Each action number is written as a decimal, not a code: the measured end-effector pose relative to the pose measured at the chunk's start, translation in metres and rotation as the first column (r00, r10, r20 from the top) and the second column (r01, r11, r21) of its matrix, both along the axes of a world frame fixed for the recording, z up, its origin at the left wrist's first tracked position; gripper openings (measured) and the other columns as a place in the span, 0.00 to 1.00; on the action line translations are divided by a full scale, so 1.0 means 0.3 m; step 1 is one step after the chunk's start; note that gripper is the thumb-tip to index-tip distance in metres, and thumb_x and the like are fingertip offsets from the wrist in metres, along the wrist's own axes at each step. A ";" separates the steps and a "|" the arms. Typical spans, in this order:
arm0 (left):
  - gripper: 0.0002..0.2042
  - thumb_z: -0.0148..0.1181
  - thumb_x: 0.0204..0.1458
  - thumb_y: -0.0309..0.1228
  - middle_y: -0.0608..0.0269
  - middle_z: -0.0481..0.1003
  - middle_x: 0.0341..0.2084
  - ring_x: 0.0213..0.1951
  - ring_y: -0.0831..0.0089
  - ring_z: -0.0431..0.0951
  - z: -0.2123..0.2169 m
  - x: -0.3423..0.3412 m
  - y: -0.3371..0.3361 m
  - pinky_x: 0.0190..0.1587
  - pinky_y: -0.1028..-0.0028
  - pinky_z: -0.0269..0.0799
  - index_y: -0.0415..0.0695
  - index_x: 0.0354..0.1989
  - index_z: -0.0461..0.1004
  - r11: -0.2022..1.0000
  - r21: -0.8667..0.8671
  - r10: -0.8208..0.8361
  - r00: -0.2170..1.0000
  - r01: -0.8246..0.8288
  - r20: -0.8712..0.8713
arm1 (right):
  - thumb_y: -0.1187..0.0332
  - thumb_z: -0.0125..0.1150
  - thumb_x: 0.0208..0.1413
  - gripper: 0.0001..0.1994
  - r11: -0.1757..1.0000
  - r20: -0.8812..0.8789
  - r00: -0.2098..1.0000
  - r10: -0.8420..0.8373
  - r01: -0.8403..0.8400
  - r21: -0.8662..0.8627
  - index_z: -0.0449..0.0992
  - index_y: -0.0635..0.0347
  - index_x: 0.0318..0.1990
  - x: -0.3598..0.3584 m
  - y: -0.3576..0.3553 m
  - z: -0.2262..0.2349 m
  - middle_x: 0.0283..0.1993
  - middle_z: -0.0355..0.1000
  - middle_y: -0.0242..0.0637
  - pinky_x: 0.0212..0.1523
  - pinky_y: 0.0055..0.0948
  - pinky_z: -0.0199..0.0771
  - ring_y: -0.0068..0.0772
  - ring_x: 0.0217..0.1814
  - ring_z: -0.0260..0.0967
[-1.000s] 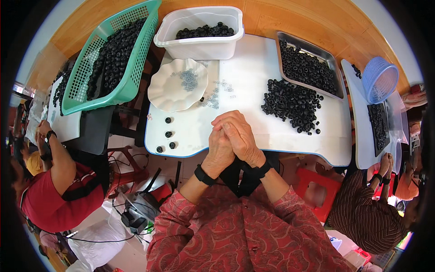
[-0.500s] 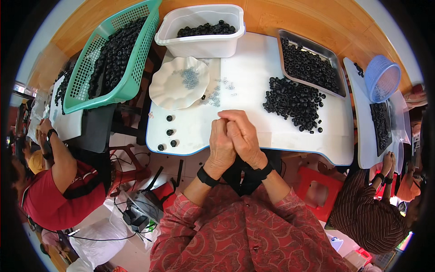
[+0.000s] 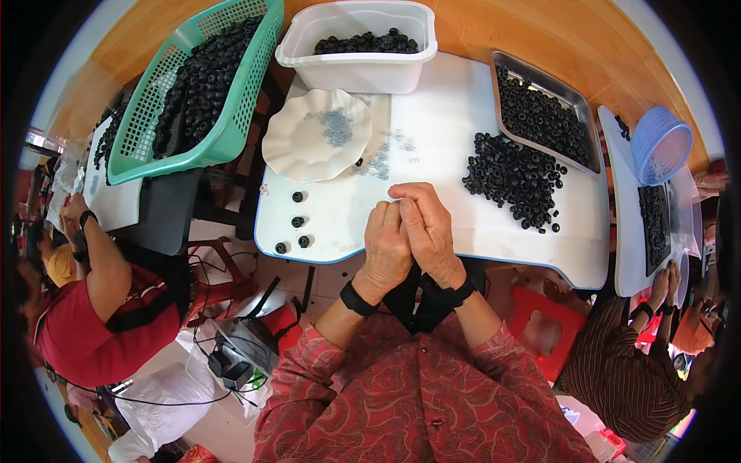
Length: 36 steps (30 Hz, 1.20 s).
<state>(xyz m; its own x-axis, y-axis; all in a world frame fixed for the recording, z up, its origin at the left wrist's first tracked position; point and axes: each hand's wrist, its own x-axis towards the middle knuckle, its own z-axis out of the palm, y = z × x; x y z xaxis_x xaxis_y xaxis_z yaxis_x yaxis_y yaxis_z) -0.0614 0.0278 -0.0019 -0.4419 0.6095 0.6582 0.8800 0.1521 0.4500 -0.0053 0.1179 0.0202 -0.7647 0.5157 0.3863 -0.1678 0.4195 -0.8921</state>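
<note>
My left hand is curled closed over the front edge of the white table. My right hand presses against it, fingers bent over its thumb side. Whatever lies between them is hidden by the fingers. Beyond the hands, small clear-grey pieces are scattered on the table, with more in a white scalloped dish. Several assembled-looking black round parts stand apart at the left. To the right of my hands spreads a loose pile of black ring-like parts.
Behind the dish stands a white tub of black parts. A metal tray of similar parts sits far right. A green basket rises at the left. People work at both sides, near a blue basket on the right.
The view has shifted slightly, so the table and its things appear a little further right. My hands stay pressed together, with a small shift of the right fingers.
</note>
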 end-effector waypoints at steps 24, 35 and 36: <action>0.15 0.64 0.43 0.22 0.47 0.72 0.35 0.38 0.47 0.75 -0.018 -0.032 -0.004 0.37 0.57 0.71 0.32 0.40 0.75 0.980 -0.024 -0.194 0.974 0.198 0.120 | 0.65 0.41 0.66 0.13 0.989 0.085 0.985 0.148 -0.150 0.017 0.71 0.62 0.37 -0.044 0.047 0.010 0.40 0.72 0.42 0.51 0.34 0.66 0.41 0.43 0.68; 0.14 0.63 0.42 0.21 0.47 0.72 0.35 0.37 0.47 0.75 -0.009 -0.033 0.001 0.37 0.56 0.72 0.32 0.40 0.75 0.985 0.019 -0.173 0.974 0.172 0.145 | 0.67 0.41 0.66 0.11 0.990 0.087 0.987 0.134 -0.137 0.029 0.70 0.61 0.37 -0.044 0.045 0.005 0.40 0.72 0.41 0.50 0.34 0.66 0.40 0.42 0.68; 0.14 0.63 0.42 0.21 0.47 0.72 0.35 0.37 0.47 0.75 -0.010 -0.033 0.002 0.37 0.56 0.72 0.32 0.40 0.75 0.985 0.024 -0.173 0.975 0.171 0.139 | 0.67 0.41 0.66 0.11 0.989 0.097 0.985 0.143 -0.145 0.018 0.70 0.62 0.38 -0.040 0.044 -0.003 0.40 0.72 0.41 0.51 0.33 0.66 0.38 0.43 0.68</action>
